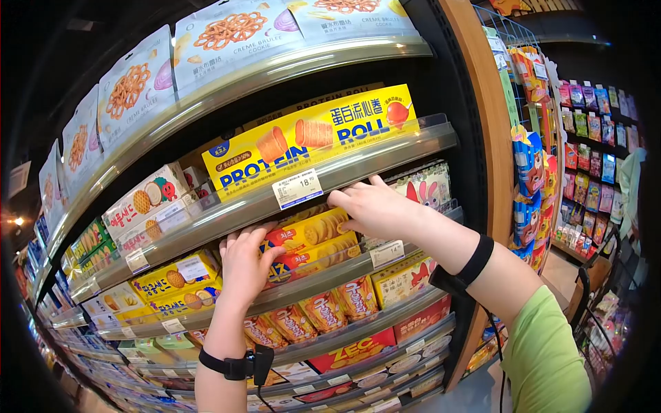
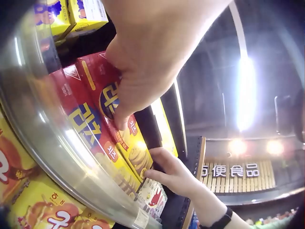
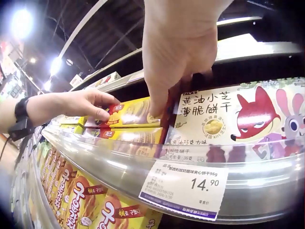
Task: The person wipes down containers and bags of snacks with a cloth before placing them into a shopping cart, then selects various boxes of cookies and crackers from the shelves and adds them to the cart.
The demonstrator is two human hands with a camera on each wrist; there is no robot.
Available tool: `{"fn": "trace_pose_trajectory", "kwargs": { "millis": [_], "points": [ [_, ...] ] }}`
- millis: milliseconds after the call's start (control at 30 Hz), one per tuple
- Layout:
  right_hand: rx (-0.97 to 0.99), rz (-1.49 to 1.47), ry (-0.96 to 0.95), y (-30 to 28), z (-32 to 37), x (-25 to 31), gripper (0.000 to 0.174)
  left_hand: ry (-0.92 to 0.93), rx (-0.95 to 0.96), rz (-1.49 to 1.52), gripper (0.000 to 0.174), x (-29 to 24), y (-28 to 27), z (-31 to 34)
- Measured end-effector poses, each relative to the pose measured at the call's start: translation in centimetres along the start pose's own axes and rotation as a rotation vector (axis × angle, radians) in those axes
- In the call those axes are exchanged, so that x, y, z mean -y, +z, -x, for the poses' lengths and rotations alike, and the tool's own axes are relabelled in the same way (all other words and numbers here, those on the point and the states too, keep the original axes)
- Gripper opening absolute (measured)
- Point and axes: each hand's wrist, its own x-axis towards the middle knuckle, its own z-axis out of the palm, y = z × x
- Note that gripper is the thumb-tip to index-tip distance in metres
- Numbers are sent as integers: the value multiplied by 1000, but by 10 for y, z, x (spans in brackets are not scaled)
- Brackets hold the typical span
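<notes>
Two red-and-yellow cracker boxes lie stacked on a middle shelf. My left hand (image 1: 242, 267) (image 2: 147, 52) (image 3: 71, 109) grips the left end of the upper box (image 1: 310, 233) (image 2: 135, 149) (image 3: 136, 112), its thumb on the front. At the other end my right hand (image 1: 385, 212) (image 2: 177, 175) (image 3: 178, 47) holds the same box, thumb on the front and other fingers partly hidden behind. The lower box (image 1: 320, 256) (image 2: 89, 128) (image 3: 143, 135) sits directly beneath, behind the clear shelf lip (image 3: 119, 160).
Close above the hands runs a shelf edge with a price tag (image 1: 298, 189) and a yellow protein roll box (image 1: 313, 138). Fox-and-rabbit boxes (image 3: 243, 117) stand right of the crackers, yellow biscuit boxes (image 1: 180, 286) left. A wooden upright (image 1: 475, 103) borders the shelves.
</notes>
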Motion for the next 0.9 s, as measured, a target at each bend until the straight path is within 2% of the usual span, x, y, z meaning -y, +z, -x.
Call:
{"fn": "trace_pose_trajectory", "kwargs": {
  "millis": [233, 300, 333, 400, 433, 467, 533, 567, 667, 733, 800, 900],
  "points": [
    [-92, 75, -82, 4, 7, -4, 45, 62, -57, -28, 47, -5, 1, 5],
    [86, 53, 8, 0, 5, 1, 60, 44, -148, -67, 52, -10, -1, 12],
    [89, 51, 10, 1, 7, 1, 60, 45, -144, -65, 52, -9, 3, 17],
    [18, 66, 0, 6, 9, -1, 60, -34, -359, -6, 55, -2, 18, 30],
    [-139, 82, -66, 12, 10, -2, 55, -75, -345, 44, 59, 1, 22, 36],
    [-138, 83, -65, 15, 11, -4, 55, -75, -344, 46, 59, 0, 25, 41],
    [-144, 68, -62, 18, 11, -5, 55, -197, -436, 46, 63, -4, 28, 48],
    [-144, 69, -63, 19, 11, -5, 55, -197, -437, 47, 63, -3, 30, 50],
    [-131, 79, -59, 18, 13, -6, 58, -248, -414, 291, 67, 4, 34, 50],
    [-223, 70, -88, 18, 16, -3, 63, -246, -397, 302, 67, 8, 32, 49],
    [-237, 65, -88, 14, 18, 2, 65, -272, -367, 291, 68, 8, 31, 49],
    [-253, -18, -1, 6, 16, 16, 64, -287, -374, 273, 70, 3, 26, 51]
  ]
}}
